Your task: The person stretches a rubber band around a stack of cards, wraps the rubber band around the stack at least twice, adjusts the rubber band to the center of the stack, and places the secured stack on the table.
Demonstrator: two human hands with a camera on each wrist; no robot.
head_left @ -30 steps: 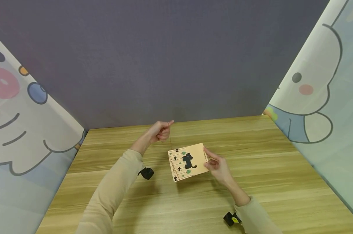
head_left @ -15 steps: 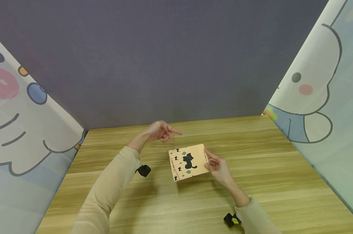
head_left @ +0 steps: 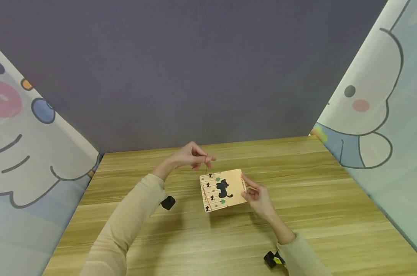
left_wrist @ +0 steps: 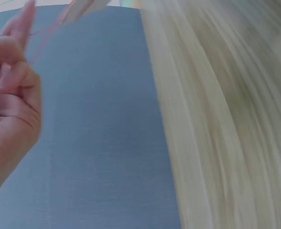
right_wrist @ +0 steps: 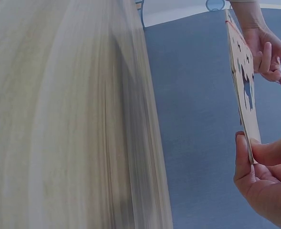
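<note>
A cream card printed with a black cat, green leaves and small black bows is held tilted above the table. My right hand pinches its right edge between thumb and fingers, seen close up in the right wrist view, where the card shows thin and edge-on. A fine reddish thread runs across the card's left end and up to my left hand. That hand pinches the thread near the index fingertip, with the strand looped over the finger. In the left wrist view the thread is blurred.
The wood-grain table ends at a dark grey panel behind the hands. Cartoon-printed sheets hang at both sides. Small black blocks sit by the sleeves, one by the left and a yellow-marked one by the right.
My left hand has moved slightly right and down, its index finger now pointing right and the thumb brought up against it on the thread. The card and right hand have barely moved.
</note>
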